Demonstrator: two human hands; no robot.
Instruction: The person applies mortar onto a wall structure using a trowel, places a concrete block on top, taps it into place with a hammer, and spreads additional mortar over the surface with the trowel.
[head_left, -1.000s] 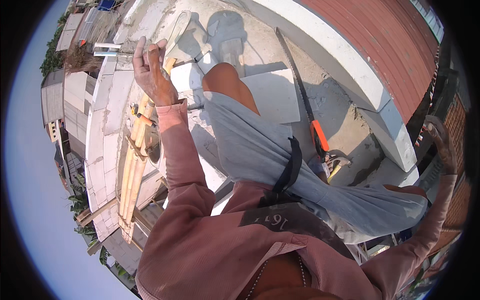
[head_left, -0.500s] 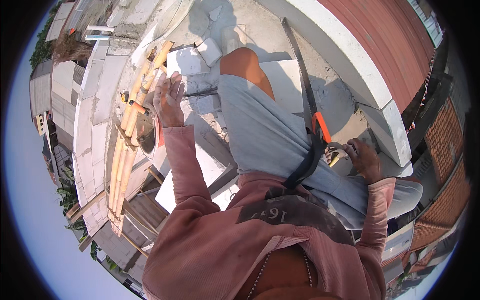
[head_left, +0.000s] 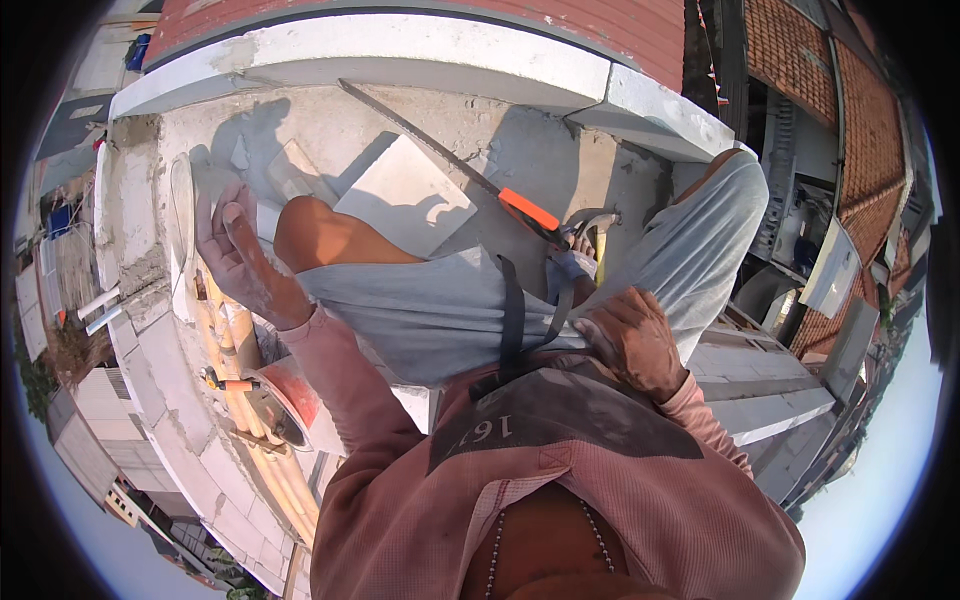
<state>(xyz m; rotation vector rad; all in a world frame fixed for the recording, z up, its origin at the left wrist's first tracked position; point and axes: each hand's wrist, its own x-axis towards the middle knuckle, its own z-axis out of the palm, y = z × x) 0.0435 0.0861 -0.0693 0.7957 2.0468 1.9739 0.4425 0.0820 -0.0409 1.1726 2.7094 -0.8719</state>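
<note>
Head view: left hand [head_left: 245, 255], left of centre, released, fingers loosely curved. Right hand [head_left: 635, 345], right of centre, set against grey cloth trousers [head_left: 420, 310]; whether it grips the fabric, cannot tell. Hand saw [head_left: 526, 208], upper centre: slender toothed blade, orange handle. Hammer [head_left: 600, 250], just right of it: yellowish shaft. Slab [head_left: 408, 190], left: white, matte, squared, partly shaded.

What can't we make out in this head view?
All head view:
Right hand: palm side hidden by its own back; any grip unclear.
Pale block: partly covered by the left hand.
Bamboo poles: lower ends hidden behind the pink shirt.
Bucket: contents too small to identify.
Blue object, upper left: too small.
</note>
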